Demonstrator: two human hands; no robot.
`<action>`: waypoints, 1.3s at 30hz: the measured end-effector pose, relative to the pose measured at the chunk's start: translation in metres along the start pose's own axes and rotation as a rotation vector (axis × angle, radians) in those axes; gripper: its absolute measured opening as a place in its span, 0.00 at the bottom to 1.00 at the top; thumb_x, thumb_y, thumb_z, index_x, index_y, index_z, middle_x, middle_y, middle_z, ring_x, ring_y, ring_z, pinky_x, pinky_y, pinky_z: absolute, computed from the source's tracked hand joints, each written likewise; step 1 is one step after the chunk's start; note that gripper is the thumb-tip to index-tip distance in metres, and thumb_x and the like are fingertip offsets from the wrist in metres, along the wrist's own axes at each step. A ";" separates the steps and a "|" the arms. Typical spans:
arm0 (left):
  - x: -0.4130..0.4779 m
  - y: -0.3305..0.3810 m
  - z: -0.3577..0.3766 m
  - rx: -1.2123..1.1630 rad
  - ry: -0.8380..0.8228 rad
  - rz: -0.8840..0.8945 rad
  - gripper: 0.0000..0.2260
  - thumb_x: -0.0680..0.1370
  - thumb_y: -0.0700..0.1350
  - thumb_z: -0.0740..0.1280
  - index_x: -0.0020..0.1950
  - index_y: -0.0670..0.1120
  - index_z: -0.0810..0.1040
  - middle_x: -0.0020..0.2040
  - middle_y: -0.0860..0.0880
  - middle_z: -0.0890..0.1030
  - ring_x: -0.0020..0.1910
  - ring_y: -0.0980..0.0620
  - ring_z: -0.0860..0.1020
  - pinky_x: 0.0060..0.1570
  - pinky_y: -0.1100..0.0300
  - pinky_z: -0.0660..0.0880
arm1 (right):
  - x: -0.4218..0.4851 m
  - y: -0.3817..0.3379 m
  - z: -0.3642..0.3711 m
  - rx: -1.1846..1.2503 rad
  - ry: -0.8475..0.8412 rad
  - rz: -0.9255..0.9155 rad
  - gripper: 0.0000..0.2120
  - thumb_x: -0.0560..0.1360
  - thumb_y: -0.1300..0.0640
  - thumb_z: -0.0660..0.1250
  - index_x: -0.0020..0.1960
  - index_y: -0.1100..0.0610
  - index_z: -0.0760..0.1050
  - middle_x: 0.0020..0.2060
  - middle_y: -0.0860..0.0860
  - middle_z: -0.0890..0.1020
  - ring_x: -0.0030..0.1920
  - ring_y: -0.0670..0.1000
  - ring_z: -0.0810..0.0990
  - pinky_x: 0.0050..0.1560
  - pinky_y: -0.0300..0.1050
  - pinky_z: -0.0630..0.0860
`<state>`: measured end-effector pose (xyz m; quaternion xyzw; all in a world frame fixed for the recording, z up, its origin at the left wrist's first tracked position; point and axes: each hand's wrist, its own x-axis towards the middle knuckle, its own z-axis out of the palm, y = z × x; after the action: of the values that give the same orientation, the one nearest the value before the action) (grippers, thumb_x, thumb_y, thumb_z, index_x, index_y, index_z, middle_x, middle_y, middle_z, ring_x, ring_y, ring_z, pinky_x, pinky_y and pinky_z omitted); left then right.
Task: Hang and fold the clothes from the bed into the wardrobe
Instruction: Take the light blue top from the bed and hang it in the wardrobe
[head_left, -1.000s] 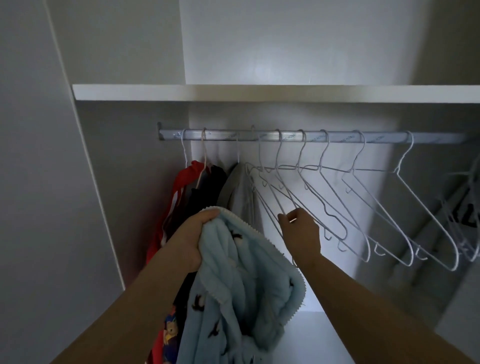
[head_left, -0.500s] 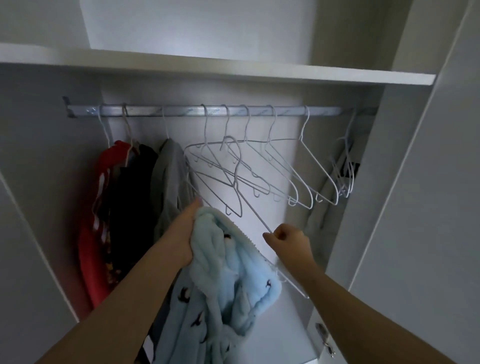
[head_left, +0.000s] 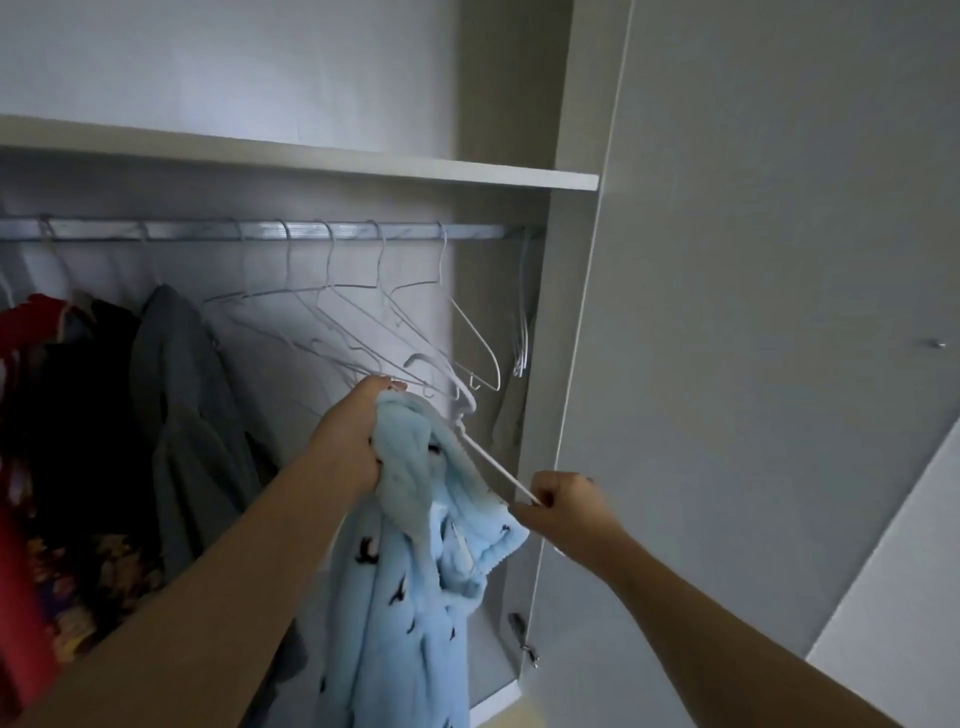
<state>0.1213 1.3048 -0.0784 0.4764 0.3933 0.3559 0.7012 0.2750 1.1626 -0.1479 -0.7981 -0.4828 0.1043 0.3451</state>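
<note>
The place is a home, seen at an open white wardrobe (head_left: 569, 322) for clothes. A plain shelf (head_left: 363, 166) spans its upper part, and just below it a metal rail (head_left: 208, 229) runs side to side, carrying a row of bare wire hangers (head_left: 363, 312). Toward the rail's left end hang a grey garment (head_left: 176, 374) and a red garment (head_left: 21, 322). The door (head_left: 753, 312) stands open at the right, with a hinge (head_left: 522, 631) low down.

Grey panel (head_left: 779, 312) at rt w/ small metal knob (head_left: 937, 343).
</note>
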 end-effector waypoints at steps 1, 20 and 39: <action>-0.008 -0.005 0.011 0.026 -0.014 -0.002 0.06 0.77 0.44 0.61 0.40 0.46 0.72 0.36 0.48 0.74 0.32 0.51 0.73 0.31 0.60 0.71 | -0.005 0.002 -0.007 0.043 0.014 -0.009 0.17 0.69 0.57 0.69 0.27 0.52 0.65 0.23 0.45 0.67 0.25 0.43 0.64 0.26 0.35 0.63; -0.072 -0.051 0.075 0.362 0.106 -0.081 0.08 0.76 0.33 0.63 0.37 0.38 0.70 0.38 0.42 0.71 0.39 0.44 0.72 0.50 0.51 0.73 | -0.069 0.044 -0.074 0.818 0.346 0.219 0.17 0.78 0.58 0.60 0.32 0.57 0.75 0.22 0.47 0.68 0.23 0.45 0.64 0.28 0.39 0.61; -0.057 -0.043 0.041 0.300 0.164 -0.120 0.15 0.80 0.43 0.61 0.34 0.41 0.69 0.35 0.43 0.70 0.32 0.48 0.68 0.30 0.61 0.66 | -0.054 0.072 -0.088 0.628 0.305 0.274 0.19 0.75 0.62 0.60 0.25 0.57 0.66 0.15 0.45 0.63 0.20 0.47 0.61 0.24 0.38 0.58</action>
<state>0.1378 1.2264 -0.0975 0.5207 0.5253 0.2886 0.6079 0.3415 1.0564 -0.1388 -0.7170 -0.2592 0.1724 0.6238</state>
